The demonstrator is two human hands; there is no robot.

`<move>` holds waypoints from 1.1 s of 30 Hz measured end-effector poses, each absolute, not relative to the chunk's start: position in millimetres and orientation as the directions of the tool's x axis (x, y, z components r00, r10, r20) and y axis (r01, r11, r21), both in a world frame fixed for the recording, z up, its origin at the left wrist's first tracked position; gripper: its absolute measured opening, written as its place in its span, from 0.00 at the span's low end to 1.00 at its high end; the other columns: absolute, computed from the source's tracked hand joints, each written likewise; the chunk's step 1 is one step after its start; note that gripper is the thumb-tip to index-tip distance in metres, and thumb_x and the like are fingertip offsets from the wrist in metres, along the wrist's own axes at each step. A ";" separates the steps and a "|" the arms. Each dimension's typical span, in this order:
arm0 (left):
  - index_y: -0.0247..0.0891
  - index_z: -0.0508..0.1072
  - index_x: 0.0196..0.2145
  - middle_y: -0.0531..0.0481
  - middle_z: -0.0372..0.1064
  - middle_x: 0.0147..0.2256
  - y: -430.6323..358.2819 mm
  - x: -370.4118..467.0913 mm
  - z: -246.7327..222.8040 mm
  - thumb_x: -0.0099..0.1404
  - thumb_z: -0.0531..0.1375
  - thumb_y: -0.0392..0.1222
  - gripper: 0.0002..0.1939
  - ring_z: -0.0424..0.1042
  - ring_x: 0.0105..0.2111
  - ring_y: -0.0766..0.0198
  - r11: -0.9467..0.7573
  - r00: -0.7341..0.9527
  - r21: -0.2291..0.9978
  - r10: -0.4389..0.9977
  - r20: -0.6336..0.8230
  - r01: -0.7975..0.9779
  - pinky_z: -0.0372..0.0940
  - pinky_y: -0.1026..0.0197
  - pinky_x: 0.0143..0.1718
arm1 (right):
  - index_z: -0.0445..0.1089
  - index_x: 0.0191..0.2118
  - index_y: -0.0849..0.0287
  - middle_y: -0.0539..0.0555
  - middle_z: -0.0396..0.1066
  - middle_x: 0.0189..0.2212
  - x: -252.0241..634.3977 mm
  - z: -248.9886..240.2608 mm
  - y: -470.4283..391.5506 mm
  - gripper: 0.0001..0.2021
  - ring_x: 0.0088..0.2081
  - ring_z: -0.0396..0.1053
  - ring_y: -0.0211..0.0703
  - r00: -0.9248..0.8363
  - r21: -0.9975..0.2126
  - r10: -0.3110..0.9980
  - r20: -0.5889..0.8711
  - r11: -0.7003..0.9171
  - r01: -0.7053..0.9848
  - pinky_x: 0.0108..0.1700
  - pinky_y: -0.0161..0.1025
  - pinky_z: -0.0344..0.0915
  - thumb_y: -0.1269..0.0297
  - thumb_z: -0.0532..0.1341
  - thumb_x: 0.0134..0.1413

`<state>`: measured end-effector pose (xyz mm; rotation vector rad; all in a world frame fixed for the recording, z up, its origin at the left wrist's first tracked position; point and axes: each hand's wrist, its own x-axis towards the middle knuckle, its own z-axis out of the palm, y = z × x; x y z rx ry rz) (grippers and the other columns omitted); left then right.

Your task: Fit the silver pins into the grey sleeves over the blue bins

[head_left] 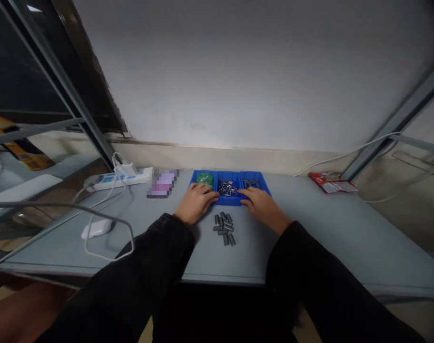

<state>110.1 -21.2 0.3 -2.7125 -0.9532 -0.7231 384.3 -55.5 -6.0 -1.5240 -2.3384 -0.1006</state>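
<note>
Three blue bins stand side by side at the back of the table. My left hand (194, 204) lies over the front of the left bin (193, 177), which holds green pieces (206, 178); its fingers are stretched out and the fingertips reach the edge of the middle bin (230, 201). Thin shiny metal pins (227, 186) lie in that middle bin. Over the front of the right bin (263, 183) rests my right hand (266, 208), fingers extended; dark grey pieces (251, 183) show inside. Between my wrists, several short dark grey cylinder-like pieces (224, 228) are heaped on the table.
To the left are a white power strip (138, 176) with plugs and cables, a blurred-out purple item (163, 184) and a white rounded case (97, 229). A red packet (331, 183) lies back right. Metal frame posts flank the grey table (324, 228), with a wall behind.
</note>
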 end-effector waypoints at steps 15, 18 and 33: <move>0.39 0.80 0.48 0.45 0.71 0.37 -10.5 97.8 -9.1 0.77 0.56 0.42 0.13 0.70 0.40 0.54 -0.771 0.629 0.041 0.548 0.551 0.635 0.63 0.50 0.46 | 0.74 0.58 0.54 0.58 0.73 0.46 366.6 -16.4 -47.9 0.15 0.43 0.71 0.47 -0.380 -0.159 0.845 0.377 0.463 0.872 0.46 0.42 0.64 0.66 0.56 0.72; 0.39 0.80 0.48 0.45 0.70 0.36 -12.1 99.9 -9.7 0.77 0.56 0.43 0.13 0.70 0.40 0.54 -0.768 0.630 0.026 0.544 0.553 0.640 0.64 0.50 0.45 | 0.71 0.61 0.55 0.58 0.74 0.48 368.6 -15.4 -53.1 0.17 0.46 0.71 0.49 -0.402 -0.158 0.830 0.388 0.489 0.858 0.50 0.45 0.65 0.66 0.55 0.72; 0.40 0.80 0.49 0.44 0.72 0.39 -17.1 102.7 -9.3 0.77 0.56 0.44 0.13 0.71 0.42 0.53 -0.748 0.602 0.077 0.587 0.542 0.660 0.64 0.48 0.48 | 0.73 0.38 0.54 0.52 0.73 0.31 300.2 0.3 -214.4 0.14 0.35 0.69 0.43 -0.480 -0.309 0.638 0.602 0.740 0.597 0.40 0.41 0.66 0.62 0.52 0.73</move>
